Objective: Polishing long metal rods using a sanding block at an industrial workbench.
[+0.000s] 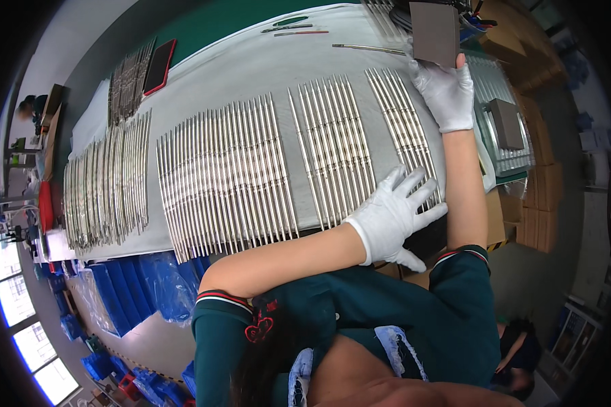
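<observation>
My left hand (395, 220), in a white glove, reaches across with its fingers spread over the lower ends of the rightmost group of slim metal rods (402, 112). Whether its fingertips press on them, I cannot tell. At the top right, my gloved right hand (445, 93) grips the near end of a dark grey rectangular block (434, 32); one bare fingertip shows at its edge. Left of that hand, a single rod (368, 49) lies crosswise. More shiny rods are laid side by side in groups: a narrow group (334, 146), a wide group (224, 169) and a dense group (108, 183).
A red-edged phone (159, 66) lies at the far left beside more rods (130, 81). Thin tools (295, 30) rest at the back of the light cloth. On the right, another grey block (506, 123) sits on clear trays (512, 159). Cardboard boxes (540, 190) stand beyond.
</observation>
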A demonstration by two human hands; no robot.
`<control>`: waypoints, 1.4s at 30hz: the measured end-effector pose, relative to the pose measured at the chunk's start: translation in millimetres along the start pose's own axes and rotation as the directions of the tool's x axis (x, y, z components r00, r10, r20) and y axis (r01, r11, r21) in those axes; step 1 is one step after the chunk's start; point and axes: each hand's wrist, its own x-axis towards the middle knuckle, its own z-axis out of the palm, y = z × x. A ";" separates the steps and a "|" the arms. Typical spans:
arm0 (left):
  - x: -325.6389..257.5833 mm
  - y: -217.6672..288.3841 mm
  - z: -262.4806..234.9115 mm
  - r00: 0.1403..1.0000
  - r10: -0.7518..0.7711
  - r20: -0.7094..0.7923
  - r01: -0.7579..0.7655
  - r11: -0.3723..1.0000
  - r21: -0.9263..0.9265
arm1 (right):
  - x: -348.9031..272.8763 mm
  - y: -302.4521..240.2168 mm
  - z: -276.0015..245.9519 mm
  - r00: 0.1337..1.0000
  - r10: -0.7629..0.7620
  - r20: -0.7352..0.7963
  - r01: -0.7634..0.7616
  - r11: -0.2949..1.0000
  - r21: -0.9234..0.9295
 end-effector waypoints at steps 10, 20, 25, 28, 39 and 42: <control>-73.8 -9.6 -27.3 0.921 -0.381 0.082 0.348 0.898 0.268 | 1.3 -0.6 -4.4 1.000 -0.026 -0.006 0.026 1.000 -0.006; -45.1 -10.3 -10.7 0.953 -0.285 0.107 0.268 0.952 0.148 | 1.3 -1.7 -3.6 1.000 0.002 0.021 -0.003 0.999 0.045; -26.3 -9.6 -2.2 0.969 -0.241 0.046 0.231 0.960 0.161 | 1.1 -2.2 -2.7 0.999 0.010 0.043 -0.011 1.000 0.025; -24.8 -9.8 -2.9 0.970 -0.235 0.056 0.222 0.959 0.177 | 0.5 -2.8 -1.8 0.999 0.007 0.047 -0.008 1.000 0.028; -62.4 -7.9 -27.4 0.928 -0.339 0.156 0.285 0.913 0.292 | -0.7 -1.5 -2.3 0.999 -0.030 0.012 0.030 0.998 -0.050; -66.5 -8.0 -29.2 0.924 -0.344 0.169 0.288 0.914 0.286 | 0.6 -1.1 -5.5 1.000 0.000 0.018 0.001 1.000 -0.019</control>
